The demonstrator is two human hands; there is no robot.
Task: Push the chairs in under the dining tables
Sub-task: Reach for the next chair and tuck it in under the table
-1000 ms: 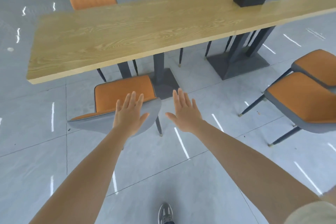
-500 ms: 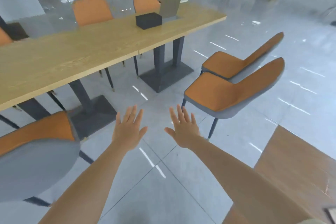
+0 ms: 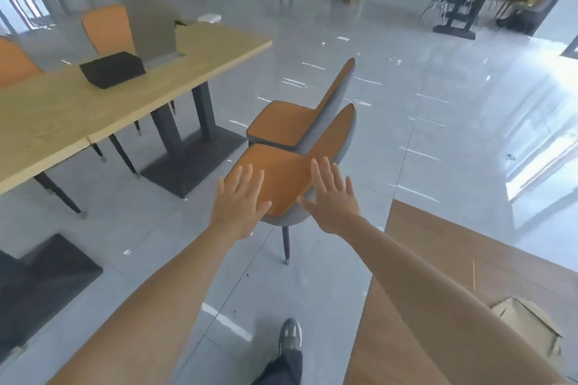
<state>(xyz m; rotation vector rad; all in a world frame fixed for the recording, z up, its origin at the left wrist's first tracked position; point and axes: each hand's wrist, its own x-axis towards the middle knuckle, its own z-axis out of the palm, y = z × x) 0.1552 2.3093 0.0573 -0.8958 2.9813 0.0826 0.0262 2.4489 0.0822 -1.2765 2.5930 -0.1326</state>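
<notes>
While both hands, left hand (image 3: 240, 201) and right hand (image 3: 333, 200), hover spread and empty, near chair (image 3: 281, 178) stands apart from table (image 3: 131, 97); looks light, rigid; backrest top best hold.

A large dining hall or canteen, by the look of it. A long wooden desk (image 3: 131, 84) runs along the left of the frame, with matching orange chairs (image 3: 281, 175) beside it on a glossy grey tiled floor (image 3: 422, 87). More dark-legged tables (image 3: 459, 9) stand across the top, blurred, perhaps stacked with supplies.
</notes>
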